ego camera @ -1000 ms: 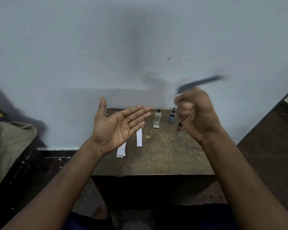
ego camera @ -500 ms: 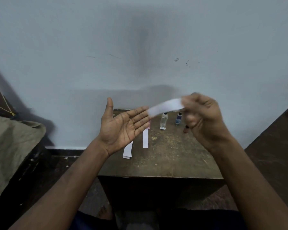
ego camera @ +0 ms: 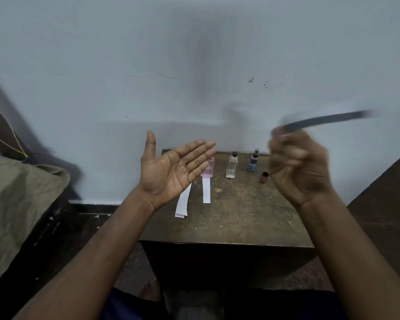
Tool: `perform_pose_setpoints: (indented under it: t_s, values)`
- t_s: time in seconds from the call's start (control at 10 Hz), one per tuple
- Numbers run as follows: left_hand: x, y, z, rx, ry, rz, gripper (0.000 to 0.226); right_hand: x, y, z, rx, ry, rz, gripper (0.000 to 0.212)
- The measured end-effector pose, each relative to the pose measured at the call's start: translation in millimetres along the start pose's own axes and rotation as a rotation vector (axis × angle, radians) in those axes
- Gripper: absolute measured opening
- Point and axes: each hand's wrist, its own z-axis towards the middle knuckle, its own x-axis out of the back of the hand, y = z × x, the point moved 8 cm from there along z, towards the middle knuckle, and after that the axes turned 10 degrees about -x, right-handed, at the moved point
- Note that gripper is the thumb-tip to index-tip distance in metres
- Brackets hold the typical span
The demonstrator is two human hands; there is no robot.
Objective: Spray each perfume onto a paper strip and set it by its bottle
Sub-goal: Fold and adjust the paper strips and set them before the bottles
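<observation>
Now, your right hand (ego camera: 297, 167) pinches a blurred paper strip (ego camera: 328, 120) raised above the desk (ego camera: 229, 218).

The strip's long axis points up and to the right, away from the uncapped blue bottle (ego camera: 253, 159), which stands just left of and below that hand. By my reading it belongs beside that bottle, so bring it down and leftward. Your left hand (ego camera: 171, 172) hangs flat, palm up, holding nothing.
</observation>
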Motion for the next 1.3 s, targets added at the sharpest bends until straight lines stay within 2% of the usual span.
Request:
perform_pose_setpoints:
  t_s: [0.1,0.2,0.3,0.4,0.5,0.6,0.7,0.8,0.9,1.0,1.1,1.3]
  values:
    - [0.9,-2.3,-0.6,0.004,0.015,0.002,0.122,34.2,22.2,2.3,-0.089,0.527,-1.102,0.007]
    - [0.2,0.7,-0.9,-0.003,0.019,-0.020,0.123,23.2,10.0,-0.2,0.025,0.408,-0.560,0.005]
    - [-1.1,1.3,-1.0,-0.006,0.017,-0.011,0.122,-18.8,-2.3,-1.5,-0.003,-0.116,0.231,0.010]
    - [-0.7,-1.2,-1.8,-0.001,0.027,-0.012,0.122,21.8,23.9,4.7,-0.117,0.306,-0.591,0.013]
    - [-0.3,-0.3,-2.0,-0.005,0.027,-0.026,0.122,37.7,21.2,-0.1,-0.102,0.540,-0.978,0.007]
    - [-0.4,1.8,-1.3,-0.006,0.023,-0.043,0.122,-6.1,7.8,-0.4,-0.017,-0.005,-0.046,0.003]
    - [-2.6,-2.2,-1.0,0.017,0.013,-0.046,0.119,-3.6,10.1,2.3,-0.008,-0.006,-0.114,0.011]
    - [4.2,-9.4,-1.5,0.065,0.089,0.056,0.107,37.0,24.7,3.3,-0.093,0.491,-1.236,0.008]
    - [13.3,-11.9,-2.1,0.084,0.170,0.250,0.094,45.4,29.0,2.3,-0.086,0.503,-1.016,0.006]
    - [18.2,-10.8,-0.5,0.039,0.221,0.511,0.075,36.6,25.7,6.2,-0.020,0.424,-1.008,0.005]
    - [15.5,-9.1,0.2,-0.014,0.170,0.821,0.052,32.0,29.7,8.2,-0.029,0.379,-0.942,0.007]
    - [4.8,-28.4,-12.0,0.168,0.030,0.862,0.041,39.3,25.2,13.8,0.022,0.412,-0.916,0.009]
